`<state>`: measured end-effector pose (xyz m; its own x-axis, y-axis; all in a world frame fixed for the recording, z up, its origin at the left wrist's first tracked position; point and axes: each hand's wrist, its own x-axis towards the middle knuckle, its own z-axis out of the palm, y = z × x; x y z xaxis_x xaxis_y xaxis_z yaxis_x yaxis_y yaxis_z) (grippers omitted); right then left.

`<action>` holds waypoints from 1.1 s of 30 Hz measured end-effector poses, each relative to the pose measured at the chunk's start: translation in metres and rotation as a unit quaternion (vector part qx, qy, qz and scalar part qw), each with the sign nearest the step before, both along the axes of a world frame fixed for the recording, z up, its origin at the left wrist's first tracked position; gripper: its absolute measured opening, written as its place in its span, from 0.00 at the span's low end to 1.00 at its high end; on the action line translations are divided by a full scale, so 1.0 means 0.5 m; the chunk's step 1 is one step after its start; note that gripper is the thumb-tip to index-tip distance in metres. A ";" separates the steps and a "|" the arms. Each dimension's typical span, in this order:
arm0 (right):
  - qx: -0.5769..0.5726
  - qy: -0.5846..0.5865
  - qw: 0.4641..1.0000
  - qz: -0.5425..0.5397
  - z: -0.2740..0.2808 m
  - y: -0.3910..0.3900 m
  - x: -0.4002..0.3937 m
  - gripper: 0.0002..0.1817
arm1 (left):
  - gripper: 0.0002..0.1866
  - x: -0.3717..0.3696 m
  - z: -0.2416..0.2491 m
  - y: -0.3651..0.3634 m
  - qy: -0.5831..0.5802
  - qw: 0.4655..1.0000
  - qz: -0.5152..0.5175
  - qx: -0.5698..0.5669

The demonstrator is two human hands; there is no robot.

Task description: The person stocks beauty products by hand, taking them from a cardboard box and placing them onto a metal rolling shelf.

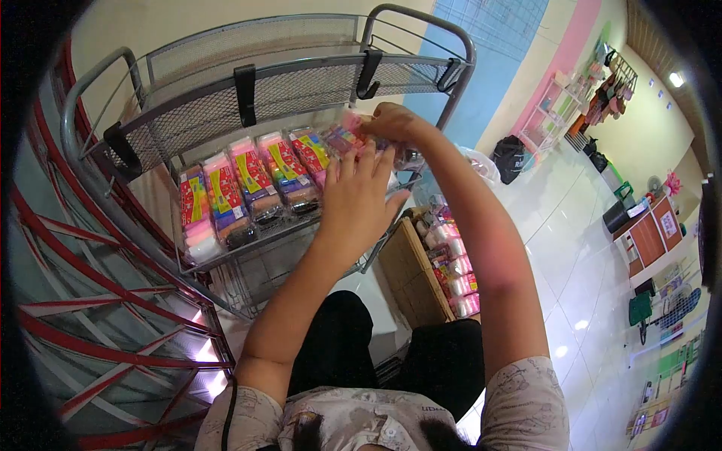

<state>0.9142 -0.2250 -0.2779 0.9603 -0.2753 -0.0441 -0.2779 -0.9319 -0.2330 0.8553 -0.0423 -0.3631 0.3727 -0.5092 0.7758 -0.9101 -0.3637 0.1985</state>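
Observation:
My left hand [355, 192] lies with its fingers stretched out over the near side of a clear plastic pack [344, 140] of coloured pieces, at the right end of a row in the wire rack. At that pack's upper end, my right hand [395, 122] has its fingers closed on the pinkish plastic. Part of the pack is hidden behind both hands. To the left, several similar packs [259, 177] with red and yellow labels lean side by side, showing rainbow-coloured, pink, white, brown and black pieces.
The grey metal rack [316, 66] has mesh panels and black hooks [245, 95]. Below right, a cardboard box [406, 263] holds more packs [451, 259]. Red metal bars [113, 346] run along the left. A black bag [509, 158] stands on the tiled floor.

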 end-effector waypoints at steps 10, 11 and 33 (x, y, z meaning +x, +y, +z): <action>-0.073 -0.124 0.988 -0.064 -0.047 0.031 0.001 0.31 | 0.20 0.053 0.012 -0.010 0.112 0.985 0.062 0.113; -0.102 -0.136 0.984 -0.059 -0.062 0.035 0.005 0.30 | 0.20 0.063 0.000 -0.016 0.103 0.985 0.051 0.126; -0.269 -0.112 0.954 0.070 -0.133 0.020 -0.070 0.23 | 0.27 0.088 0.028 0.023 0.146 0.965 0.040 0.214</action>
<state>0.8793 -0.2150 -0.3445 0.9578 -0.0688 0.2791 -0.1420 -0.9575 0.2512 0.8994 -0.0310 -0.3490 0.5944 -0.7208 0.3566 -0.8042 -0.5358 0.2574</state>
